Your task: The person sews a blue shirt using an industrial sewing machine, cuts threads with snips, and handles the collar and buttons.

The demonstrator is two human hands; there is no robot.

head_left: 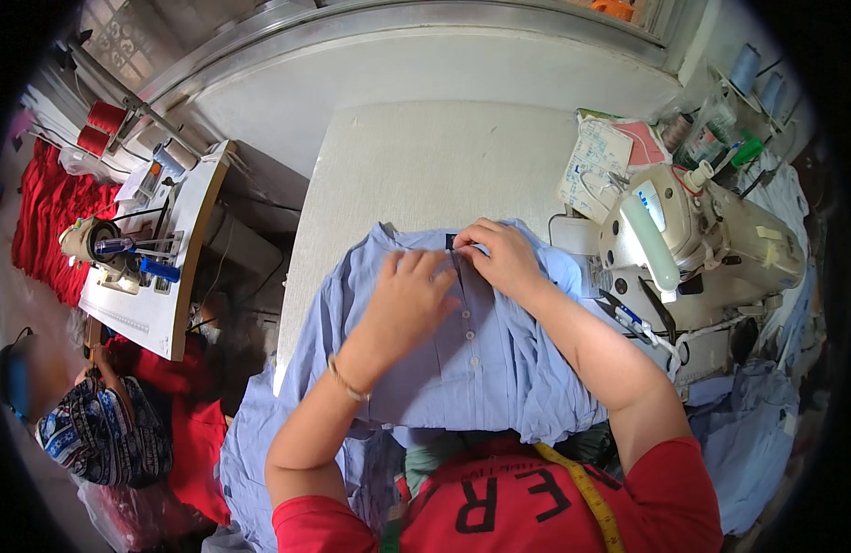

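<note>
A light blue button-front shirt (pixel 416 369) lies spread over the white table and hangs down past its near edge. At its neckline my right hand (pixel 504 258) pinches the edge of the front opening, close to a small dark label (pixel 451 241). My left hand (pixel 407 300) hovers over or rests lightly on the shirt's left front. Its fingers are apart and slightly blurred, with nothing seen in them. White buttons (pixel 470 335) run down the front below my hands.
To the right stands a sewing machine (pixel 702 249), with papers (pixel 596 157) and thread spools (pixel 744 69) behind it. Leftward is another machine table (pixel 158 304) with red cloth (pixel 57 217) and a seated person (pixel 107 429). A yellow tape measure (pixel 586 488) hangs over my red shirt.
</note>
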